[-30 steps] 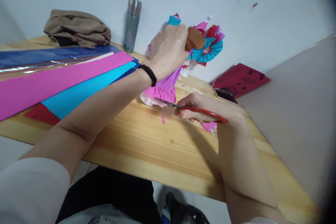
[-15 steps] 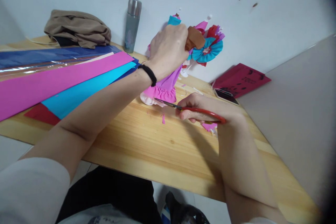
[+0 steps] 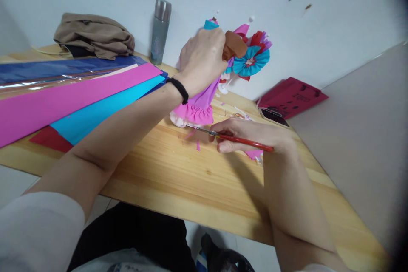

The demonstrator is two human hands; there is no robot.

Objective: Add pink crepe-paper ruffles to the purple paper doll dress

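Observation:
My left hand point(image 3: 203, 57) is closed around the upper part of a crepe-paper dress point(image 3: 207, 95), keeping it up above the table. Its purple skirt ends in a pink ruffle and a pale, whitish hem. In my right hand point(image 3: 236, 132) are scissors with red handles point(image 3: 247, 140), their blades pointing left along the hem's lower edge. The blades look nearly closed. Brown paper point(image 3: 234, 45) shows just right of my left hand; whether it belongs to the dress I cannot tell. Beside it is a turquoise pleated paper rosette point(image 3: 251, 60).
Long crepe-paper sheets, the top one pink point(image 3: 79, 93), lie at left. A grey bottle point(image 3: 160, 32) stands by the wall, near a brown cloth point(image 3: 95, 36). Back right are a red paper bag point(image 3: 293, 95) and a phone point(image 3: 274, 117). Pink scraps point(image 3: 198, 145) dot the wooden table.
The scissors have shifted slightly left and down along the hem, and their handles have come together. More pink slivers show below the dress. My left hand has barely moved.

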